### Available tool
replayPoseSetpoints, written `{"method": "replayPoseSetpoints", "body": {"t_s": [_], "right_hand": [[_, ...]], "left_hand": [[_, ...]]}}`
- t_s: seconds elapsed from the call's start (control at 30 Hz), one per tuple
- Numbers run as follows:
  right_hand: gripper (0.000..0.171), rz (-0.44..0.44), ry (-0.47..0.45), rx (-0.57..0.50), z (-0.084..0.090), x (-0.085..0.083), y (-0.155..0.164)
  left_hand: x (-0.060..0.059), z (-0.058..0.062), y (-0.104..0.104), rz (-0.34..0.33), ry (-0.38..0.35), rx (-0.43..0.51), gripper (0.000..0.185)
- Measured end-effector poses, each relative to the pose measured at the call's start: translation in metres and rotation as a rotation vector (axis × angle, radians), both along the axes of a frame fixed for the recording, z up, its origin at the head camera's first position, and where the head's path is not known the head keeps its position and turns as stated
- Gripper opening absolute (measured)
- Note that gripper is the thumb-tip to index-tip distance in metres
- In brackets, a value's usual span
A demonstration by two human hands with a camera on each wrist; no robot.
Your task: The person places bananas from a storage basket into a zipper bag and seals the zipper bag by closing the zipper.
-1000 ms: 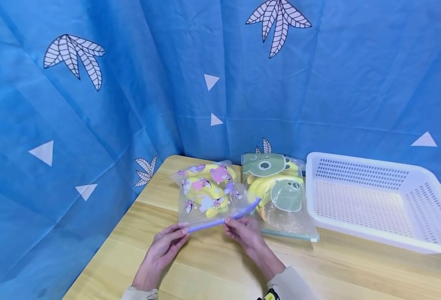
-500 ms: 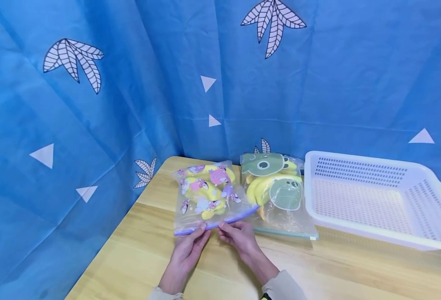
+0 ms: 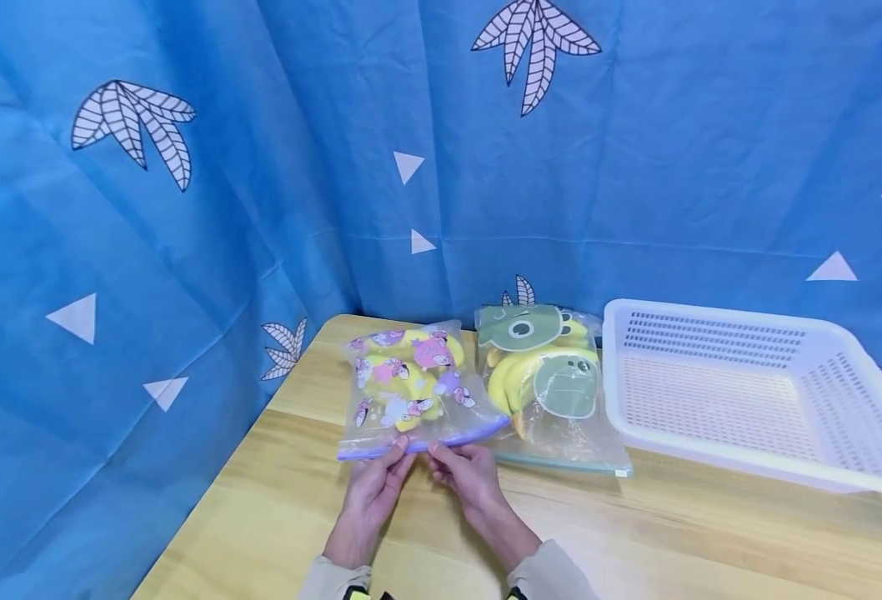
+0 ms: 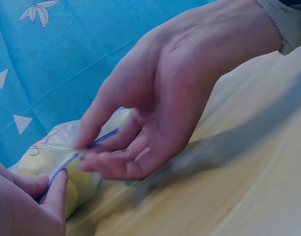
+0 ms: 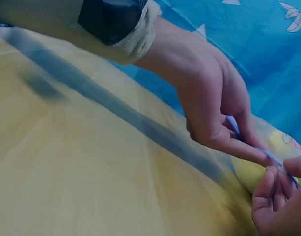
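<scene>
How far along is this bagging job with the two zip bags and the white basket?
Both bags are already filled: the green-print bag lies flat beside the basket. In hand is the pink-print bag: the left hand and right hand pinch its purple zip strip near the middle. Whether it is sealed along its whole length cannot be told. Nothing lies in the basket.

A clear plastic zip bag with a purple closure strip (image 3: 420, 393) lies flat on the pale wooden table, near its back left corner. It is printed with small pink and white cartoon figures and holds something yellow, bulging the plastic. The purple strip (image 3: 426, 442) runs along the near edge, slanting slightly up toward the right. That edge is lifted a little off the table where fingers pinch it at its middle. Its right side overlaps the neighbouring bag.
</scene>
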State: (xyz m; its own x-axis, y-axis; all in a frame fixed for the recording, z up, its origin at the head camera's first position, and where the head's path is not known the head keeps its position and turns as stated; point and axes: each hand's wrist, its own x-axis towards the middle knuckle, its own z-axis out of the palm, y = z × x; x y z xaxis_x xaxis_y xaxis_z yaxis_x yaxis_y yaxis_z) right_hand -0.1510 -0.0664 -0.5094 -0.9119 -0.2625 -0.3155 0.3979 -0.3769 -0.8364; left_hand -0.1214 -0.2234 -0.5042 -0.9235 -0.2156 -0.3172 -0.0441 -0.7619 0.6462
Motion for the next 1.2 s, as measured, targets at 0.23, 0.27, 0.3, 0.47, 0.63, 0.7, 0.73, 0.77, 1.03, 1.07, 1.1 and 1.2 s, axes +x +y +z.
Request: {"method": "replayPoseSetpoints", "body": {"t_s": [0.23,0.27,0.3,0.47,0.63,0.7,0.73,0.77,1.03,1.07,1.1,1.2], "right_hand": [[0.027,-0.019,-0.004,-0.014,-0.002,-0.005,0.010],[0.027,-0.022,0.000,-0.013,-0.002,-0.006,0.012],[0.027,-0.028,0.002,-0.012,-0.002,-0.006,0.015],[0.030,-0.057,0.017,-0.009,-0.001,-0.007,0.022],[0.030,-0.082,0.001,-0.019,-0.002,-0.005,0.027],[0.029,-0.094,-0.009,-0.022,-0.003,-0.004,0.030],[0.028,-0.099,-0.015,-0.020,-0.003,-0.004,0.031],[0.027,-0.102,-0.020,-0.018,-0.004,-0.004,0.032],[0.019,-0.150,-0.051,-0.024,-0.010,-0.002,0.039],[0.017,-0.156,-0.057,-0.029,-0.011,-0.001,0.039],[0.015,-0.163,-0.064,-0.032,-0.011,-0.001,0.039],[0.011,-0.181,-0.074,-0.041,-0.011,0.001,0.038]], "left_hand": [[0.001,0.000,-0.022,0.031,-0.016,-0.008,0.074],[0.000,0.000,-0.024,0.019,-0.014,-0.004,0.074],[-0.001,-0.001,-0.025,0.004,-0.013,-0.003,0.074],[-0.008,-0.001,-0.029,-0.034,-0.019,-0.028,0.075],[-0.012,0.000,-0.036,-0.035,-0.037,-0.020,0.075],[-0.012,-0.001,-0.040,-0.034,-0.038,-0.018,0.074],[-0.013,-0.001,-0.041,-0.035,-0.037,-0.018,0.074],[-0.014,-0.002,-0.042,-0.040,-0.036,-0.025,0.074],[-0.027,-0.006,-0.043,-0.053,-0.049,-0.031,0.075],[-0.028,-0.007,-0.043,-0.055,-0.049,-0.028,0.075],[-0.028,-0.008,-0.044,-0.053,-0.053,-0.024,0.075],[-0.030,-0.009,-0.045,-0.059,-0.043,-0.006,0.077]]}}
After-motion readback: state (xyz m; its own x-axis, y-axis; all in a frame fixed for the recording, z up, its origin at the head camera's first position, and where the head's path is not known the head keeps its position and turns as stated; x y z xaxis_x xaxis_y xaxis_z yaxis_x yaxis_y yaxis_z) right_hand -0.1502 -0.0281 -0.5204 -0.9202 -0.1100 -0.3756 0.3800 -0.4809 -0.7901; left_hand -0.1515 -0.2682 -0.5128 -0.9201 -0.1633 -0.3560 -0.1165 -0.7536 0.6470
